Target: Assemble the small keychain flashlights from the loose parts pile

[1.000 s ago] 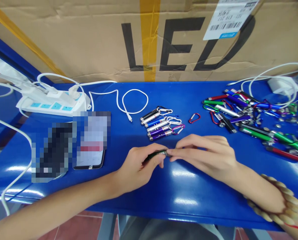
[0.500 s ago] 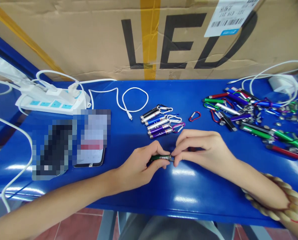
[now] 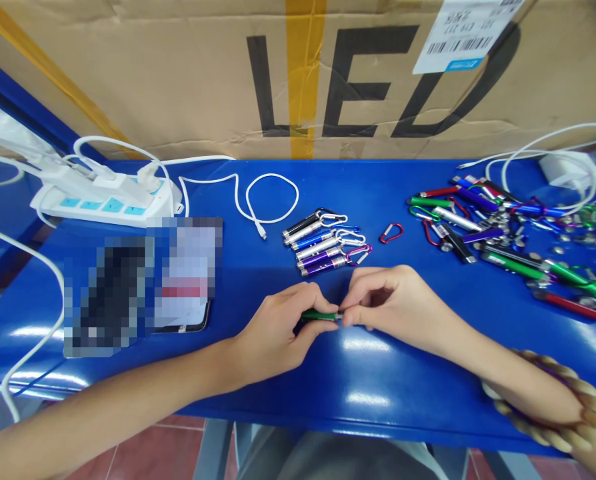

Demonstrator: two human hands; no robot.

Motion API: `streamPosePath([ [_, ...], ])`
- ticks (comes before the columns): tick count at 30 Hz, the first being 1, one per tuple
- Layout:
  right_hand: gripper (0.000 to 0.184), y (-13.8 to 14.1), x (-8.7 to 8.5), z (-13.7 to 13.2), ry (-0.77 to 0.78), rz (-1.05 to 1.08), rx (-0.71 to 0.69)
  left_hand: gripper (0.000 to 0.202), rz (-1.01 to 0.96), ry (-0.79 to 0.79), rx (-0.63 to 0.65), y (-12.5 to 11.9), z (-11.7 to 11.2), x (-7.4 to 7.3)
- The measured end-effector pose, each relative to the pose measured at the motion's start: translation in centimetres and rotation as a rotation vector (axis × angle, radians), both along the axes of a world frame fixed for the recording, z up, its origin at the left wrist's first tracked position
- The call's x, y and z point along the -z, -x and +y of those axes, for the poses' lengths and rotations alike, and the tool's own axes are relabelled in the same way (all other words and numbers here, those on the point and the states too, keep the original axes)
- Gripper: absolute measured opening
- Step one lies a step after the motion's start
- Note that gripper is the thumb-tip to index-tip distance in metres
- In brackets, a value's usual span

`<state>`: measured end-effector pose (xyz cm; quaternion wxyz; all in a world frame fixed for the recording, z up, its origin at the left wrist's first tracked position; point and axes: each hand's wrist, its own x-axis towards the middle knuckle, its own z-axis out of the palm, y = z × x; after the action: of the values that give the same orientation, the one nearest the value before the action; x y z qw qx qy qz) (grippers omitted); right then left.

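A small green keychain flashlight (image 3: 319, 315) lies level between my two hands, just above the blue table (image 3: 358, 373). My left hand (image 3: 278, 333) is closed around its body. The fingers of my right hand (image 3: 393, 303) pinch its right end. Just behind my hands a neat row of several finished flashlights (image 3: 323, 241) with carabiner clips lies on the table. A loose red carabiner (image 3: 391, 233) rests to the right of that row.
A scattered pile of flashlights, clips and small button cells (image 3: 518, 233) fills the right side. A white power strip (image 3: 103, 197) with cables sits far left, a phone (image 3: 178, 280) beside it. A white cable loop (image 3: 271, 200) and a big cardboard box (image 3: 298, 73) lie behind.
My right hand's fingers have curled in tighter on the flashlight's end and both hands have drawn slightly closer to me. The flashlight stays between them.
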<state>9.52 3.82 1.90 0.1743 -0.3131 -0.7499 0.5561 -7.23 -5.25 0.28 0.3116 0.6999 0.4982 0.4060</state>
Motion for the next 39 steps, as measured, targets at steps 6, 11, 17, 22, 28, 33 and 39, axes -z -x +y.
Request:
streamPosePath([
  [6, 0.015, 0.0, -0.2, 0.2, 0.134, -0.024, 0.020, 0.012, 0.004, -0.025, -0.056, -0.1, 0.1, -0.6],
  [11, 0.024, 0.1, -0.3, 0.1, 0.125, -0.034, 0.017, 0.016, -0.056, 0.059, -0.069, -0.2, 0.5, -1.2],
  [17, 0.017, -0.4, -0.3, -0.1, -0.423, 0.080, 0.105, 0.013, -0.123, 0.191, -0.122, -0.3, 0.5, -1.2],
  [22, 0.007, -1.3, -0.1, 0.3, -0.921, 0.107, -0.005, 0.014, -0.127, 0.217, -0.099, -0.1, 0.4, -1.1],
  [28, 0.011, -1.6, -0.3, 0.5, -0.996, 0.056, -0.043, 0.019, -0.089, 0.205, -0.072, -0.1, 0.7, -1.2],
  [33, 0.013, -1.3, -0.9, 0.4, -0.744, 0.010, -0.050, 0.019, -0.088, 0.237, -0.052, -0.2, 0.6, -1.1],
  [39, 0.012, -0.9, -0.3, 0.4, -0.521, 0.047, -0.055, 0.018, 0.012, 0.232, -0.008, -0.2, 0.4, -1.0],
])
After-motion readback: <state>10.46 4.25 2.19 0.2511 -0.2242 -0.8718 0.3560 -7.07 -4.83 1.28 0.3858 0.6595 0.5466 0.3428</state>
